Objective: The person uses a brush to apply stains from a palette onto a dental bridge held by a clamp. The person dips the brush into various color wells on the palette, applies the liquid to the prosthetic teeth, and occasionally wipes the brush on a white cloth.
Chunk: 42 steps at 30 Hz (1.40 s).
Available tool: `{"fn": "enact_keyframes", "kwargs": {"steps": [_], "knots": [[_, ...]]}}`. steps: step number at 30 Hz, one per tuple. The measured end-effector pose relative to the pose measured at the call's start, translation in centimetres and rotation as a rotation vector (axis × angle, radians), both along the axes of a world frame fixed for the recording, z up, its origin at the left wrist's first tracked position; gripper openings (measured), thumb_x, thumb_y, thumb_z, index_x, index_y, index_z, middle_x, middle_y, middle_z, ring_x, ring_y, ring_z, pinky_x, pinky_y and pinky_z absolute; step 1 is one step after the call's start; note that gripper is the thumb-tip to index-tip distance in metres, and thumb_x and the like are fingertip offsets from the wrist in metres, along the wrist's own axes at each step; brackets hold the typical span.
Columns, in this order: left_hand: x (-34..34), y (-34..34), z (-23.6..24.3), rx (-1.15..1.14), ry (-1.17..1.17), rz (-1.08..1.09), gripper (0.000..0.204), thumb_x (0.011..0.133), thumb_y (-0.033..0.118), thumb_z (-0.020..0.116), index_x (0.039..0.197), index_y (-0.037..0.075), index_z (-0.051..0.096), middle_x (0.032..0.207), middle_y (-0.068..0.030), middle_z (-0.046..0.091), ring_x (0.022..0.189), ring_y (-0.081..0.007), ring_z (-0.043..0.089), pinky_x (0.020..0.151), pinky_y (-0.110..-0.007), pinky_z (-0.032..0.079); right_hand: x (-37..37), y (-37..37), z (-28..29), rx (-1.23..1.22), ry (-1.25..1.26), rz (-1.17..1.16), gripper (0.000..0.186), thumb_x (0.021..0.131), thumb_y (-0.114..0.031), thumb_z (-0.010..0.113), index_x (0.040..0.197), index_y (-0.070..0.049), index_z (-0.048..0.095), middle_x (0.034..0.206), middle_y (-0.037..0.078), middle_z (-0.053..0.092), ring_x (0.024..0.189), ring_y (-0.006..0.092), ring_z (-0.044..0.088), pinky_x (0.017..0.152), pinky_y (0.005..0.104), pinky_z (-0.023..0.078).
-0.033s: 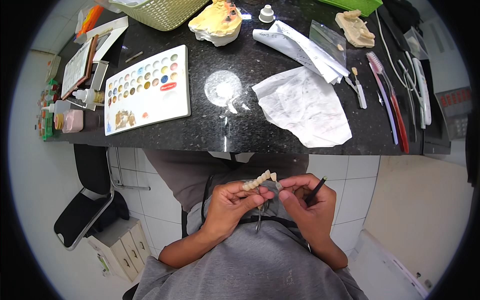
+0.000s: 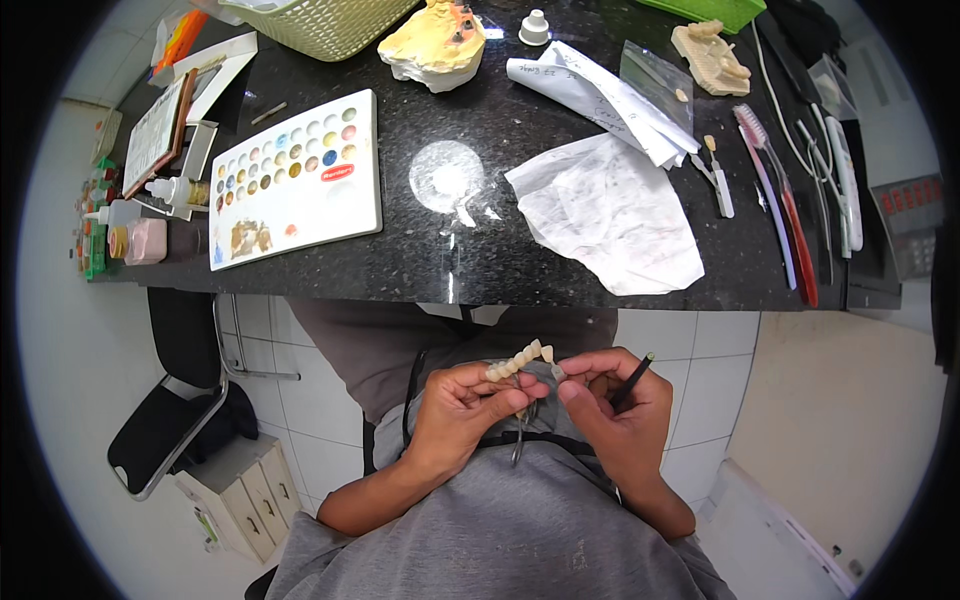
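Note:
Above my lap, my left hand [image 2: 455, 415] is closed at a row of tooth-coloured crowns, a dental bridge [image 2: 514, 362]. A thin metal instrument [image 2: 517, 445] hangs below those fingers; how it meets the bridge is hidden. My right hand [image 2: 622, 405] pinches a shade tab [image 2: 557, 371] by its greyish holder, with its single tooth upright beside the bridge's right end. Between other fingers of that hand sits a slim black-handled tool [image 2: 636, 378], pointing up and right; its working end is out of sight.
On the black speckled table [image 2: 440, 270] lie a white paint palette [image 2: 290, 180], crumpled paper [image 2: 610, 215], another shade tab [image 2: 714, 175] and toothbrushes [image 2: 790, 220]. Dental models [image 2: 432, 50] and a woven basket [image 2: 315, 30] stand at the back. A black chair [image 2: 175, 400] is at left.

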<state>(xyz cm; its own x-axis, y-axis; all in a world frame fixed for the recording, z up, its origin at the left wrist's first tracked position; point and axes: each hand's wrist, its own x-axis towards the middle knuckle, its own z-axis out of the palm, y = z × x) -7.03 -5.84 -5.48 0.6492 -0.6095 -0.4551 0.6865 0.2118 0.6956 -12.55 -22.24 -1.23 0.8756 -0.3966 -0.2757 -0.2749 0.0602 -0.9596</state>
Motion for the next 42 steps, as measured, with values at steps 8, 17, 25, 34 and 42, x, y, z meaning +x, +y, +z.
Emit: {"fn": "enact_keyframes", "kwargs": {"steps": [8, 17, 25, 34, 42], "knots": [[0.1, 0.1, 0.2, 0.036, 0.010, -0.005, 0.019, 0.086, -0.001, 0.061, 0.103, -0.008, 0.062, 0.101, -0.0172, 0.066, 0.096, -0.0191, 0.065, 0.084, -0.025, 0.052, -0.3, -0.5, 2.5, -0.187, -0.029, 0.089, 0.018, 0.074, 0.000, 0.070, 0.092, -0.002, 0.066, 0.074, 0.002, 0.065, 0.048, -0.0008, 0.039, 0.043, 0.0154, 0.028], [1.6, 2.4, 4.6, 0.170, -0.349, 0.096, 0.014, 0.082, -0.006, 0.063, 0.095, -0.009, 0.066, 0.099, -0.0199, 0.066, 0.092, -0.0214, 0.066, 0.082, -0.027, 0.052, 7.4, -4.1, 8.2, -1.016, -0.273, -0.027, 0.006, 0.076, 0.004, 0.064, 0.080, 0.000, 0.062, 0.074, 0.007, 0.061, 0.048, 0.0067, 0.041, 0.042, 0.0214, 0.026], [5.2, 9.0, 7.7, 0.559, -0.848, 0.359, 0.016, 0.074, -0.005, 0.066, 0.089, -0.002, 0.070, 0.087, -0.0104, 0.071, 0.074, -0.0209, 0.067, 0.070, -0.028, 0.051, 11.3, -2.9, 11.7, -0.590, -0.834, 0.058, 0.060, 0.097, -0.048, 0.024, 0.084, 0.003, 0.054, 0.069, 0.004, 0.040, 0.055, 0.0108, 0.032, 0.046, 0.0208, 0.023], [9.1, 14.6, 7.7, 0.889, -1.006, 0.513, 0.029, 0.063, -0.016, 0.066, 0.087, -0.001, 0.070, 0.079, -0.0111, 0.067, 0.072, -0.0219, 0.066, 0.055, -0.025, 0.052, 21.3, 5.7, 10.4, -0.045, -0.432, 0.562, 0.043, 0.086, -0.034, 0.059, 0.091, 0.009, 0.062, 0.086, 0.020, 0.063, 0.070, 0.0219, 0.065, 0.064, 0.0290, 0.054], [11.2, 15.4, 6.1, 0.774, -1.088, 0.502, 0.023, 0.065, -0.013, 0.062, 0.083, -0.002, 0.069, 0.075, -0.0125, 0.068, 0.065, -0.0248, 0.065, 0.056, -0.029, 0.051, 27.5, 8.7, 8.4, -0.232, -0.328, 0.734, 0.013, 0.079, 0.003, 0.065, 0.091, 0.006, 0.062, 0.081, 0.009, 0.063, 0.070, 0.0074, 0.058, 0.060, 0.0177, 0.042]]}}
